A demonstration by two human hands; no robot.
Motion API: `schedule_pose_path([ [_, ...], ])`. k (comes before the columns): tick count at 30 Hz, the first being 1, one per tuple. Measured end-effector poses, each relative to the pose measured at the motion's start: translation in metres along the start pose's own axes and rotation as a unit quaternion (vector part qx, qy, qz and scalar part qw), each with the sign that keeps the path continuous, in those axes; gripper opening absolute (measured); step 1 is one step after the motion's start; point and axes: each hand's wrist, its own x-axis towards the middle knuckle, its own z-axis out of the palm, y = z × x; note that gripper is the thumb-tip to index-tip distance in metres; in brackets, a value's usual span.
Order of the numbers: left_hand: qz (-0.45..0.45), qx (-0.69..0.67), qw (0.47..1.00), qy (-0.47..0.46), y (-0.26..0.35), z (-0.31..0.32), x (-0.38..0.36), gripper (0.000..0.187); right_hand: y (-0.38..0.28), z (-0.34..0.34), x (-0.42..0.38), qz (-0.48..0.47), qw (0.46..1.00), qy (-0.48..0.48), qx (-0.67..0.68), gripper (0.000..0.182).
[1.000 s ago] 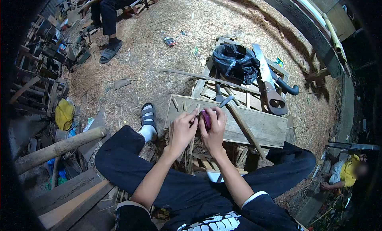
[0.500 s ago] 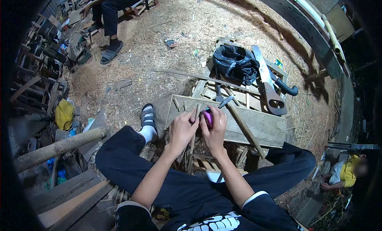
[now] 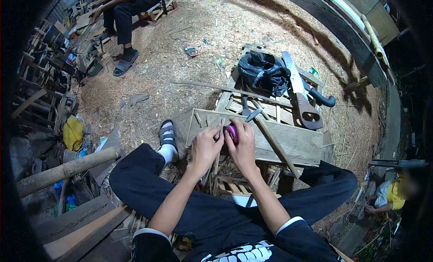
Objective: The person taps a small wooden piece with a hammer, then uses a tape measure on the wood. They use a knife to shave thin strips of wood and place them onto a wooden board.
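My left hand is closed around a thin wooden stick that runs down below it, over a wooden board. Just to its right, my right hand grips a round purple object, held close to the stick. What the purple object is cannot be made out. A small blade lies just beyond my right hand, near a dark-handled tool. A long wooden strip crosses the board, and short sticks lie at its left end.
Beyond the board are a black plastic bag, a handsaw and a black curved handle on a slatted frame. One person sits at the upper left, another at the right edge. A thick pole lies left.
The view has shifted slightly. Both hands remain close together, still holding the stick and the purple object.
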Motion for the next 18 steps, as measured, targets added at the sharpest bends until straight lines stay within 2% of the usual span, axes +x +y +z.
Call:
schedule_pose_path([
  [5,0.008,-0.006,1.0,0.009,-0.002,0.002,0.0,0.034,-0.001,-0.006,0.003,0.0,1.0,-0.025,0.004,0.044],
  [8,-0.025,0.001,1.0,-0.002,0.005,-0.001,0.002,0.034,-0.003,-0.017,0.006,0.021,0.997,-0.06,0.043,0.045],
  [11,-0.039,-0.019,0.999,0.009,0.013,-0.001,0.004,0.033,-0.004,-0.029,0.002,0.026,0.998,-0.052,0.039,0.043],
  [16,-0.082,-0.003,0.996,0.018,0.016,0.005,0.006,0.031,0.0,-0.043,-0.003,0.089,0.991,-0.01,0.102,0.047],
  [17,-0.079,-0.003,0.997,0.016,0.014,0.006,0.006,0.031,0.0,-0.046,-0.002,0.09,0.991,-0.007,0.102,0.047],
  [18,-0.036,0.033,0.998,0.028,0.014,0.006,0.006,0.031,0.0,-0.048,-0.001,0.083,0.99,-0.006,0.116,0.047],
])
